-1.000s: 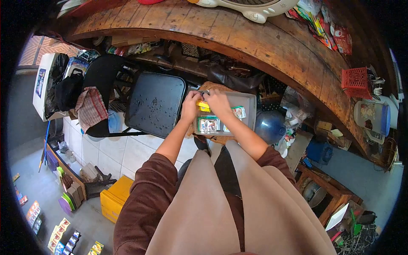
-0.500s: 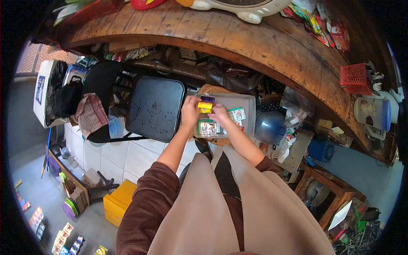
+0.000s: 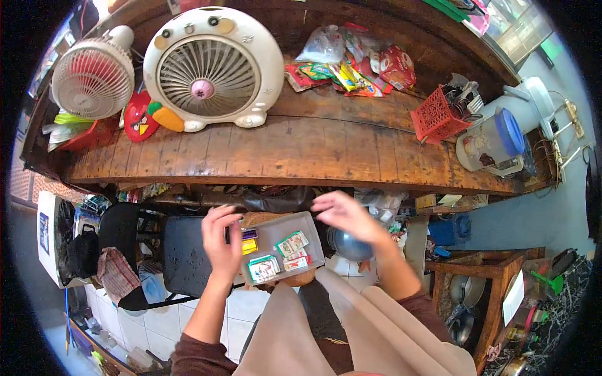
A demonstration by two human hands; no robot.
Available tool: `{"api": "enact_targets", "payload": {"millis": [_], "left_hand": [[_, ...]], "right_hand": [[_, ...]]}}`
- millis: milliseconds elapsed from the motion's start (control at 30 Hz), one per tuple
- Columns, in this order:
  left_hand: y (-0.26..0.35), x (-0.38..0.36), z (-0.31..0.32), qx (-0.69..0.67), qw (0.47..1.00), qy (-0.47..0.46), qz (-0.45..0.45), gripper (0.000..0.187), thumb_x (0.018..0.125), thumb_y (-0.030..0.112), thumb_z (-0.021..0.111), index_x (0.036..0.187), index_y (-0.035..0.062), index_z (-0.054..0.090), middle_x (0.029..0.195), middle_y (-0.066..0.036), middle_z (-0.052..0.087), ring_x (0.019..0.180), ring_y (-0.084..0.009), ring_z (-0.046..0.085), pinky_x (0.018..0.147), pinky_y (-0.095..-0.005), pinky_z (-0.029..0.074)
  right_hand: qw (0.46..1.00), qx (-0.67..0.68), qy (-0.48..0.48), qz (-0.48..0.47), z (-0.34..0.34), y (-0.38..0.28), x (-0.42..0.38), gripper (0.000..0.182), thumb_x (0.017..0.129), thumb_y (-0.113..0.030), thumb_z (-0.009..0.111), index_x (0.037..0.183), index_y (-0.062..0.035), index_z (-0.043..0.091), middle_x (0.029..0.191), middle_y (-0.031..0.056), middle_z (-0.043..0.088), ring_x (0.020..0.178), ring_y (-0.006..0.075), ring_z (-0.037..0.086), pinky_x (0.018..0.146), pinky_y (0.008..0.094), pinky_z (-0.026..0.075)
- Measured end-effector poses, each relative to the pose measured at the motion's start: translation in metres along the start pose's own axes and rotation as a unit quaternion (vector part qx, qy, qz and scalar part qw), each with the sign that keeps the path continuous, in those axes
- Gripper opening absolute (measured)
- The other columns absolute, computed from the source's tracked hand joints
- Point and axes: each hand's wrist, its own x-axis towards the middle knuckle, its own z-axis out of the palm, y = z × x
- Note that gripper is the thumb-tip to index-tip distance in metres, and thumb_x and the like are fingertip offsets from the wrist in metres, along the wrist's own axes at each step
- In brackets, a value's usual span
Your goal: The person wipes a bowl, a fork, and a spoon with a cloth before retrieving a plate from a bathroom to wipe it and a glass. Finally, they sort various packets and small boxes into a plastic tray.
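A grey plastic tray (image 3: 269, 234) stands in front of my knees with small packets inside. A yellow box (image 3: 249, 245) and a dark purple one (image 3: 249, 234) lie at its left side. Green-and-white packets (image 3: 264, 268) are at the lower left, others (image 3: 292, 243) at the right, above a red-and-white packet (image 3: 297, 262). My left hand (image 3: 222, 235) is raised at the tray's left edge, fingers apart, holding nothing. Above the tray's right side, my right hand (image 3: 343, 214) is lifted with spread fingers, slightly blurred and holding nothing.
A wooden counter (image 3: 251, 153) runs across ahead, bearing a large white fan (image 3: 210, 75), a smaller fan (image 3: 94, 78), colourful sachets (image 3: 351, 78), a red basket (image 3: 436, 116) and a blue-lidded container (image 3: 492, 144). A black stool (image 3: 186, 254) is left of the tray, a blue-grey ball (image 3: 351, 243) right.
Both hands have let go of the yellow and purple boxes and moved apart, up from the tray. The view has tilted up, showing more of the counter.
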Motion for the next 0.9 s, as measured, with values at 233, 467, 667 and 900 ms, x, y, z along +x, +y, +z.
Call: {"api": "enact_targets", "payload": {"millis": [233,467,667,900], "left_hand": [[0.075,0.143,0.154,-0.127,0.955,-0.175,0.202,0.018,0.07,0.003,0.057,0.087,0.0062,0.053,0.096,-0.01,0.053,0.094,-0.0294,0.049,0.081,-0.0386,0.04],[0.092,0.246,0.273,0.117,0.944,-0.108,0.29,0.02,0.07,0.01,0.055,0.09,0.0094,0.055,0.098,-0.009,0.052,0.096,-0.0292,0.047,0.085,-0.0449,0.036],[0.066,0.291,0.298,0.199,0.954,-0.117,0.189,0.022,0.069,0.009,0.054,0.091,0.0102,0.056,0.095,-0.008,0.053,0.09,-0.0274,0.052,0.076,-0.043,0.041],[0.085,0.297,0.31,0.19,0.96,-0.029,0.205,0.019,0.068,0.008,0.054,0.086,0.01,0.057,0.091,-0.007,0.055,0.087,-0.027,0.053,0.074,-0.0402,0.04]], "right_hand": [[0.831,-0.349,0.425,-0.083,-0.148,-0.044,0.059,0.044,0.076,-0.009,0.054,0.116,0.004,0.039,0.113,0.0237,0.047,0.103,0.0342,0.048,0.09,0.0377,0.038],[0.799,-0.196,0.568,-0.027,-0.246,-0.058,0.147,0.055,0.069,-0.004,0.048,0.121,0.0062,0.032,0.109,0.0289,0.048,0.104,0.0407,0.046,0.09,0.0412,0.036],[0.788,-0.246,0.549,-0.134,-0.283,-0.029,0.186,0.044,0.066,0.005,0.047,0.11,-0.002,0.048,0.095,0.0146,0.06,0.092,0.0297,0.056,0.079,0.0365,0.043],[0.626,-0.452,0.635,-0.027,-0.294,-0.027,0.198,0.037,0.076,-0.011,0.046,0.11,0.0039,0.048,0.12,0.0193,0.044,0.118,0.0314,0.034,0.096,0.0364,0.031]]}}
